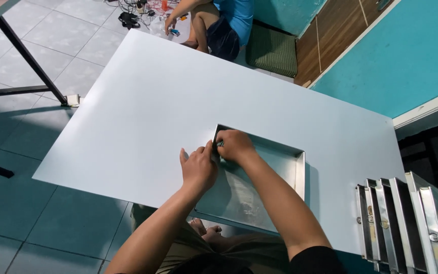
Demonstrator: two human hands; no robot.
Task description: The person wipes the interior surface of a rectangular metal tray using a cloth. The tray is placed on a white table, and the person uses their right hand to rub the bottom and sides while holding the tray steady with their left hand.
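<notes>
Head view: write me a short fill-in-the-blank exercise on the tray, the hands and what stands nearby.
1. Both hands, left hand and right hand, meet at the far-left ____ of the metal tray.
2. The tray lies on a pale ____ board.
3. A row of more metal trays stands on edge at the board's ____ side.

Missing words: corner; blue; right

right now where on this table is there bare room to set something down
The white table is bare left of the metal tray and across its far half, up to the edge by the seated person. It is crowded at the tray's near-left corner, where the left hand and right hand press, and near the stacked trays.
</notes>
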